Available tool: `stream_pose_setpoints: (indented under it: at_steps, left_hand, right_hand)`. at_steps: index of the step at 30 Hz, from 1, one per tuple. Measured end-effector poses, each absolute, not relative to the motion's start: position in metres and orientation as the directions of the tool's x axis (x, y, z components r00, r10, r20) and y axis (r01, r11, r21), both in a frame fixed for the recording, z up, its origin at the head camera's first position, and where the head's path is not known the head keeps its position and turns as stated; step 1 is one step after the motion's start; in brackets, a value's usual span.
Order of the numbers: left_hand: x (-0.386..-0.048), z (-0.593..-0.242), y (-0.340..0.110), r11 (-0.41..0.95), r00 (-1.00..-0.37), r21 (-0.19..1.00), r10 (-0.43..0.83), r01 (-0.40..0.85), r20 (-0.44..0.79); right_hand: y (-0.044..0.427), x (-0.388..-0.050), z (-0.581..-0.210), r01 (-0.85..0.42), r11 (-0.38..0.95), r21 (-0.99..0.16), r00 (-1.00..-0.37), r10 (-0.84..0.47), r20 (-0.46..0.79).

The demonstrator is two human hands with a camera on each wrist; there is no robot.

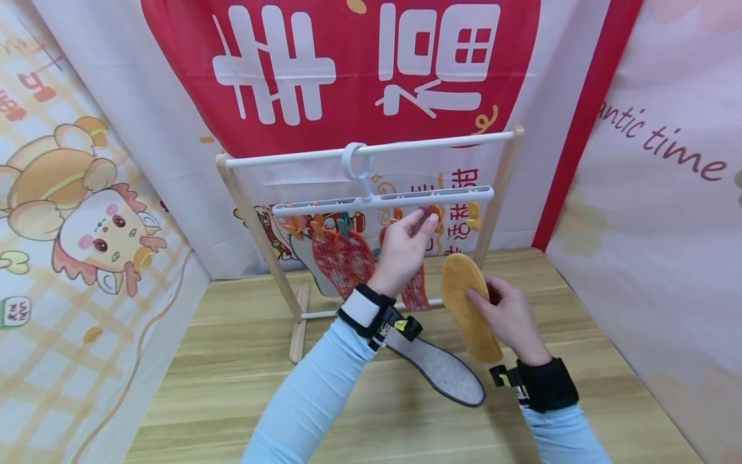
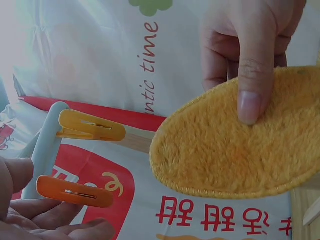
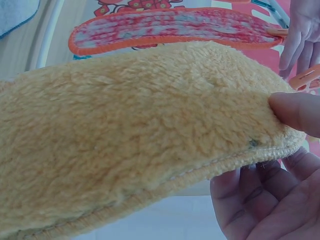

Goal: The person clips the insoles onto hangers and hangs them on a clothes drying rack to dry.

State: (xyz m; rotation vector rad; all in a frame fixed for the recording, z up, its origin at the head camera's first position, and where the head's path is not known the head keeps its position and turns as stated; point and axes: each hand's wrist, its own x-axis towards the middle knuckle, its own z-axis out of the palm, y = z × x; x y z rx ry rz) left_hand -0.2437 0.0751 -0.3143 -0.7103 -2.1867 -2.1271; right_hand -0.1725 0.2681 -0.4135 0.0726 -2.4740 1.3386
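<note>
My right hand (image 1: pixel 510 316) pinches a yellow fuzzy insole (image 1: pixel 464 303) with stitched edging, thumb on its face. The insole hangs to the right of the rack, apart from the clips; its plush surface fills much of the right wrist view. At the white hanger bar (image 1: pixel 382 200), my left hand (image 1: pixel 402 251) is raised beside an orange clip (image 2: pixel 75 191). Its thumb and fingers (image 2: pixel 85 231) lie around that clip without a visible pinch. A yellow clip (image 2: pixel 92 126) is farther along the bar. Red patterned insoles (image 1: pixel 342 258) with orange edges hang from clips to the left.
The hanger hooks over the top rail (image 1: pixel 290 158) of a wood-and-white rack. A grey insole with dark edging (image 1: pixel 446 370) lies on the wooden table (image 1: pixel 232 393) below. Another grey insole (image 1: pixel 319 267) hangs at the far left. Printed cloth walls stand at the back and sides.
</note>
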Motion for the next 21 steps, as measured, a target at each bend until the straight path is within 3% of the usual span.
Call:
stream_pose_setpoints:
  at_steps: [21]
  left_hand:
    - [-0.246, -0.311, 0.075, -0.047, -0.903, 0.941, 0.271, 0.335, 0.335]
  right_hand:
    - [0.257, -0.18, -0.398, -0.224, 0.559, -0.798, -0.944, 0.08, 0.321]
